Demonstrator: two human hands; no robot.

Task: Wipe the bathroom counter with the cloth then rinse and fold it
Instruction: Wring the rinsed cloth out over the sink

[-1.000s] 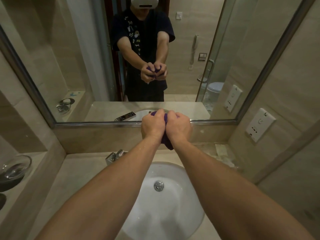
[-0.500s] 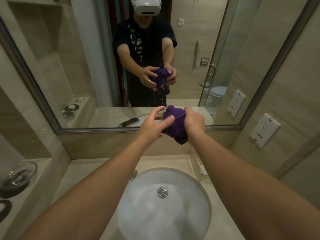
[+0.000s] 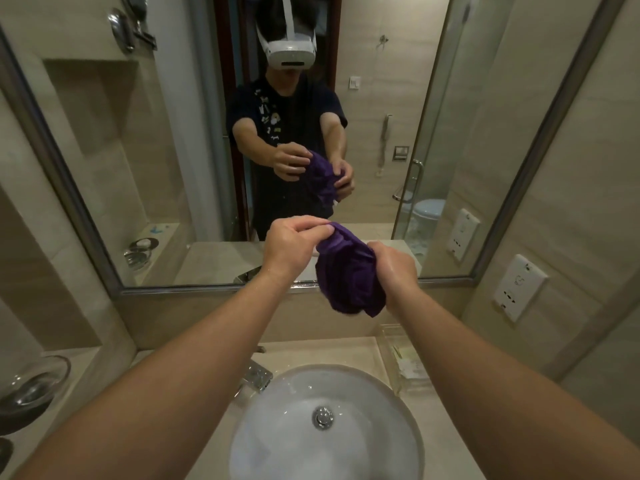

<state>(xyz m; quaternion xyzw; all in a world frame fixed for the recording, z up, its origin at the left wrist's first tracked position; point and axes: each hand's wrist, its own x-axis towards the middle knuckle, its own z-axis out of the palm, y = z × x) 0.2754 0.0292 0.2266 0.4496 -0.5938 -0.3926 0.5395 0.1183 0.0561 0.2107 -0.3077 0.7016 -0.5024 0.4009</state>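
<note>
In front of you the framed mirror (image 3: 145,161) fills the wall, its top and left side cut off by the frame edge. Below it your beige stone counter (image 3: 304,351) carries a round white sink (image 3: 270,441), smooth and glossy, with a metal drain (image 3: 323,417) in its middle; your forearms hide much of the counter's front edge. A chrome faucet (image 3: 257,375) sits at the sink's back-left rim, partly covered by your left arm. The purple cloth (image 3: 349,275) hangs bunched and soft in the air above the sink's back rim, its long axis running roughly top to bottom. Your right hand (image 3: 394,268) grips its right side with curled fingers. Your left hand (image 3: 294,242) pinches the cloth's top edge between thumb and fingertips.
</note>
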